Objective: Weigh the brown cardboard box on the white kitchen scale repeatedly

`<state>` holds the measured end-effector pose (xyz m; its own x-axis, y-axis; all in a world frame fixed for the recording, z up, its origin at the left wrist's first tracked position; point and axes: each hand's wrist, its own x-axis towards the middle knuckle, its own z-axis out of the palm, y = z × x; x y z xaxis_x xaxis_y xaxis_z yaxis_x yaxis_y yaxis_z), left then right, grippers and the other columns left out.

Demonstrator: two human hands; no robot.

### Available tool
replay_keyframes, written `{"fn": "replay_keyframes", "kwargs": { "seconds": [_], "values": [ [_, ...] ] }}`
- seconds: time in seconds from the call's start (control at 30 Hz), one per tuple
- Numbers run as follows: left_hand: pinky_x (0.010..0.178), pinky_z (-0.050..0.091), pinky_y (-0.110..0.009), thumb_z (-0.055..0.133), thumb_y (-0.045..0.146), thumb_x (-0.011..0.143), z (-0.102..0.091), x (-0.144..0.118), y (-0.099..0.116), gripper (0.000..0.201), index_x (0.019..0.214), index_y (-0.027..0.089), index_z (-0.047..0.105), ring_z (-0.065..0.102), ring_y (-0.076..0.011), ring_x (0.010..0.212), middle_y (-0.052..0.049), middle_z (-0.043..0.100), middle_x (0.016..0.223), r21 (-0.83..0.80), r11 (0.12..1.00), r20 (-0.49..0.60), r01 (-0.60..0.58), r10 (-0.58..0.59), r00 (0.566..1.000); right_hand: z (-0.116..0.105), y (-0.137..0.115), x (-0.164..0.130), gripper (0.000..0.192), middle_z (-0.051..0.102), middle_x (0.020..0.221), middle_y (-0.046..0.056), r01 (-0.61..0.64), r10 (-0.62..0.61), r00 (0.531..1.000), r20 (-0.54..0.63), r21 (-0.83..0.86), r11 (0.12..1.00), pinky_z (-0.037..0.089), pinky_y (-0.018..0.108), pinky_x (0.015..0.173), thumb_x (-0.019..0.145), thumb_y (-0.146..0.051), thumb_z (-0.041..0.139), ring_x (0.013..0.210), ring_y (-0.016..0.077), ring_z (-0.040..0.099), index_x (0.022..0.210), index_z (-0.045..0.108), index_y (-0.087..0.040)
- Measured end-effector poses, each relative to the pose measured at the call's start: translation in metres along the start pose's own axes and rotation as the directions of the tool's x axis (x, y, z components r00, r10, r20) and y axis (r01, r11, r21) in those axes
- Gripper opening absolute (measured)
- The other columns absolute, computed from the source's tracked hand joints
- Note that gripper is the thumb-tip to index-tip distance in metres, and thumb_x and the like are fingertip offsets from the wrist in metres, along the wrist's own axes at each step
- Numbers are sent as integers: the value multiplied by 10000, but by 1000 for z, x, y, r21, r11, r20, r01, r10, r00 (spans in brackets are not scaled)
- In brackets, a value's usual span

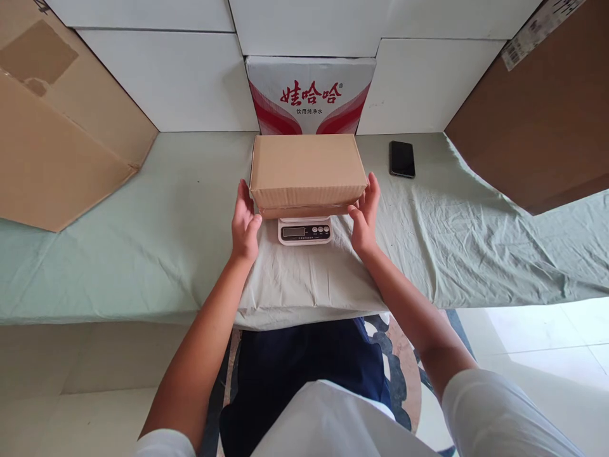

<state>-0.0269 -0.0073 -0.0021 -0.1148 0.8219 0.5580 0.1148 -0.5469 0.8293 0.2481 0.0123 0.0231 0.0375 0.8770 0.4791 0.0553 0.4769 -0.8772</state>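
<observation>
Cardboard box [309, 162] over scale [304, 232], between left grip [245, 222] and right grip [365, 214].

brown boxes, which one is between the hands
The small box, between left hand and right hand; the big left box and big right box stand apart.

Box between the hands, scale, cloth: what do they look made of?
Box: matt brown cardboard, likely corrugated, by its faintly ribbed front. Scale: probably smooth plastic, from its pale, rounded casing. Cloth: dull fabric, perhaps cotton, by its soft creases.

Room lies above the cardboard box [307, 162]; behind it, the printed carton [311, 95] bars passage.
</observation>
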Motion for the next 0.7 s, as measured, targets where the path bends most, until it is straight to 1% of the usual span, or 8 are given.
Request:
{"fn": "replay_keyframes", "kwargs": {
  "seconds": [0.1, 0.2, 0.3, 0.43, 0.53, 0.7],
  "values": [
    [1356, 221, -449, 548, 651, 929, -2, 1, -4, 783, 1626, 373, 326, 172, -288, 1656, 0, 240, 1773, -12, 1000, -23, -9, 9, 1000, -6, 3, 2, 783, 273, 1703, 4, 5, -5, 998, -60, 3, 1000, 258, 672, 1304, 857, -668, 525, 1635, 328, 243, 1547, 219, -462],
    [1351, 234, -444, 511, 667, 935, -4, 1, -7, 779, 1631, 372, 320, 173, -279, 1655, 2, 235, 1774, -13, 1000, -22, 22, -22, 1000, -9, 4, 4, 741, 286, 1691, 1, -13, 13, 996, -92, -5, 1000, 270, 684, 1293, 867, -667, 493, 1628, 332, 262, 1535, 234, -474],
    [1343, 253, -434, 484, 708, 924, -5, 1, -8, 815, 1640, 365, 298, 174, -276, 1654, -2, 225, 1777, 5, 998, -21, 57, -57, 998, -10, 4, 4, 733, 282, 1690, 4, -46, 47, 994, -102, 19, 999, 273, 703, 1285, 867, -683, 475, 1613, 346, 294, 1526, 235, -471],
    [1343, 256, -424, 522, 670, 920, -5, 1, -7, 798, 1630, 359, 333, 190, -271, 1652, 1, 252, 1769, -34, 996, -39, 85, -87, 995, -9, 5, 5, 737, 278, 1693, 19, -69, 72, 993, -96, 30, 997, 282, 706, 1276, 867, -691, 476, 1606, 355, 300, 1523, 239, -453],
    [1343, 254, -431, 532, 659, 923, -5, 0, -7, 784, 1624, 360, 347, 190, -273, 1652, 5, 265, 1765, -54, 994, -38, 96, -99, 994, -10, 8, 5, 717, 301, 1678, 21, -64, 67, 993, -98, 35, 997, 304, 688, 1270, 873, -673, 493, 1597, 344, 316, 1516, 270, -447],
    [1345, 250, -421, 558, 644, 924, -6, 0, -7, 752, 1606, 382, 380, 193, -270, 1652, 25, 290, 1756, -98, 992, -22, 85, -87, 996, -11, 11, 5, 671, 385, 1624, 12, -60, 72, 990, -124, 101, 993, 310, 682, 1262, 855, -637, 574, 1568, 341, 356, 1466, 378, -444]
  ]
}}
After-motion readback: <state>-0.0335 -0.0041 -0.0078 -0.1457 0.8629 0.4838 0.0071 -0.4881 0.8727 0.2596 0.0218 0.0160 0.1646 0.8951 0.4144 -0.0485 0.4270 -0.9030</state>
